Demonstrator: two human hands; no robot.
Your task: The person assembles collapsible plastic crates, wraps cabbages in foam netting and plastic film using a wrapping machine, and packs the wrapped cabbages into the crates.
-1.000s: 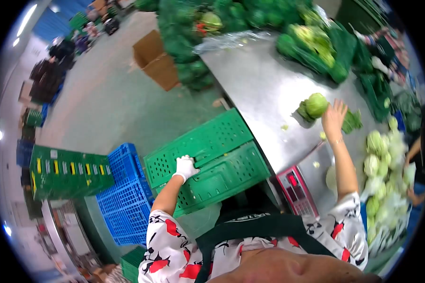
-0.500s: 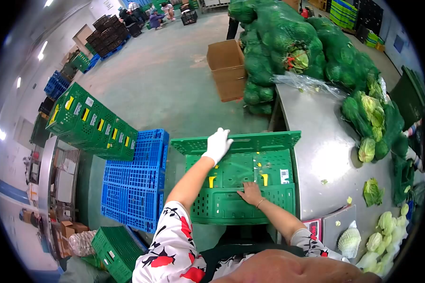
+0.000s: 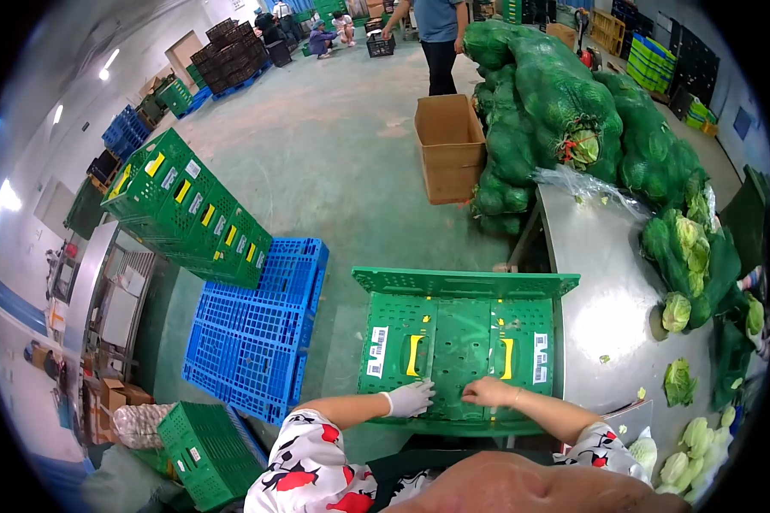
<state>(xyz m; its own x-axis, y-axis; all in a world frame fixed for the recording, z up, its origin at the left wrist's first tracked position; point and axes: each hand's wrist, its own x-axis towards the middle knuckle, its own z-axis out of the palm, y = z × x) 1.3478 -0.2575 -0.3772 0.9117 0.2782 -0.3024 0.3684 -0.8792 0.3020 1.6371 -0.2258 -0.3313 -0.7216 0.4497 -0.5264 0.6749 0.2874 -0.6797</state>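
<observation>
A green plastic folding crate (image 3: 464, 342) lies in front of me. Its far long wall stands up, while two end panels with yellow handles and white labels lie flat inside. My left hand (image 3: 411, 399), in a white glove, has its fingers stretched over the near left part of the crate, below the left yellow handle (image 3: 414, 355). Bare and with curled fingers, my right hand (image 3: 490, 392) is at the right panel, just below the right yellow handle (image 3: 507, 358). What its fingertips grip, if anything, is hidden.
A steel table (image 3: 595, 282) with cabbages (image 3: 680, 382) adjoins on the right, net sacks of cabbage (image 3: 565, 111) behind it. Stacked green crates (image 3: 188, 209) stand on a blue pallet (image 3: 252, 325) at left. Beyond are a cardboard box (image 3: 450, 162) and a standing person (image 3: 438, 34).
My left hand has left the far wall and come down to the near side. The near wall no longer covers the panels. My right hand's fingers have curled. The view has shifted.
</observation>
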